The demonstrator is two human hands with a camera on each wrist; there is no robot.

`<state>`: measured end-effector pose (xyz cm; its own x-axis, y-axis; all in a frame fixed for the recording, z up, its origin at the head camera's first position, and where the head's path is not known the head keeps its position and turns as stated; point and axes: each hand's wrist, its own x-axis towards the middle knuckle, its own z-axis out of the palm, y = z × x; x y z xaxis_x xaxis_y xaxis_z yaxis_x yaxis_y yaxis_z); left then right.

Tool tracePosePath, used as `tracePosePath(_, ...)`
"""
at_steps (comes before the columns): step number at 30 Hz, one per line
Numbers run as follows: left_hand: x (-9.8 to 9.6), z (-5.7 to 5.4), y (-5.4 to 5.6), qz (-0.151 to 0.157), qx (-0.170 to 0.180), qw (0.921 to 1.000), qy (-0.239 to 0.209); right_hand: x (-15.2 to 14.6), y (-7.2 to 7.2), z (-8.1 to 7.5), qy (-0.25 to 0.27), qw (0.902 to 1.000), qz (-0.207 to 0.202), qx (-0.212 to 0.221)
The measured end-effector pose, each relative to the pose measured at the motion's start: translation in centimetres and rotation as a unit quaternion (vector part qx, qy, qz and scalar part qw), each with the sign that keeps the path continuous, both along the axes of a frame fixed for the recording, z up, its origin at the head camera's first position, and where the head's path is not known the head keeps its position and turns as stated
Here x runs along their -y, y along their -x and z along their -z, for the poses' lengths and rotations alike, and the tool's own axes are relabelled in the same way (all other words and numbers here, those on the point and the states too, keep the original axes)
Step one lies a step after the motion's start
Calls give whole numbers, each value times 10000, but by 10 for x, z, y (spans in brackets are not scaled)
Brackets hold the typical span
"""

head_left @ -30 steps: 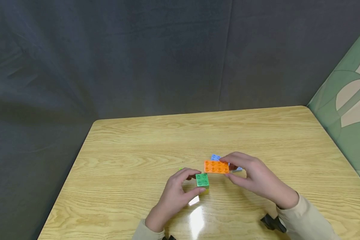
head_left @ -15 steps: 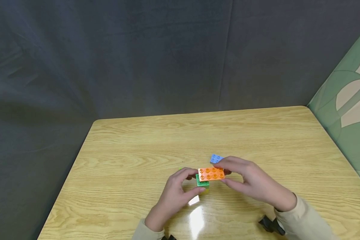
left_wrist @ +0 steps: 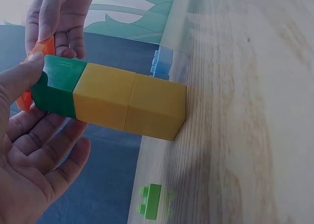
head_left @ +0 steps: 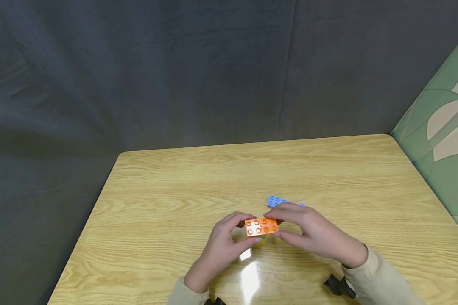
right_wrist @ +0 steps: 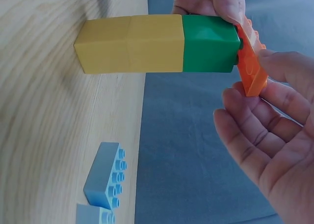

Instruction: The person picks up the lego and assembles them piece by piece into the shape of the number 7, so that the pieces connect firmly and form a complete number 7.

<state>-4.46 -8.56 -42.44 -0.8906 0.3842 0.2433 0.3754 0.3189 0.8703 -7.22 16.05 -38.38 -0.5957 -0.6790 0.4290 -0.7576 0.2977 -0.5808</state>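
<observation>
A tower of one green block point(right_wrist: 210, 43) above two yellow blocks point(right_wrist: 156, 43) stands upright on the table. My left hand point(head_left: 223, 243) grips it near the top, thumb and fingers on either side of the green block. My right hand point(head_left: 316, 235) pinches one end of a thin orange brick point(head_left: 261, 227) with rows of studs. In the right wrist view that brick sits tilted over the green block's studs, its held end overhanging. From the head view, the orange brick hides most of the tower.
Behind my right hand lies a blue brick point(head_left: 277, 201), partly covered. In the right wrist view, two blue bricks point(right_wrist: 102, 172) lie near each other on the wooden table point(head_left: 175, 182). A small light green brick point(left_wrist: 153, 202) rests beyond my left hand.
My right hand has carried the orange brick left and towards me, from beside the green block to over it. The left hand has kept its place. More of the blue brick shows.
</observation>
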Motion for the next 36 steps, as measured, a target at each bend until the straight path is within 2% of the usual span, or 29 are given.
tracePosePath(7,-1,-1,-1,-17,57,9999,-109,5,2,1,-17,9998,-84,174)
tracePosePath(15,-2,-5,-1,-73,272,9995,-124,10,3,2,-24,9999,-91,78)
tracePosePath(24,0,-4,1,-54,495,9985,-235,13,2,2,-48,9999,-23,89)
tracePosePath(32,-1,-1,2,145,307,9988,-348,18,0,1,125,9998,-137,-56)
tracePosePath(36,-2,-2,3,216,321,9984,-410,20,-1,2,156,9998,-145,46)
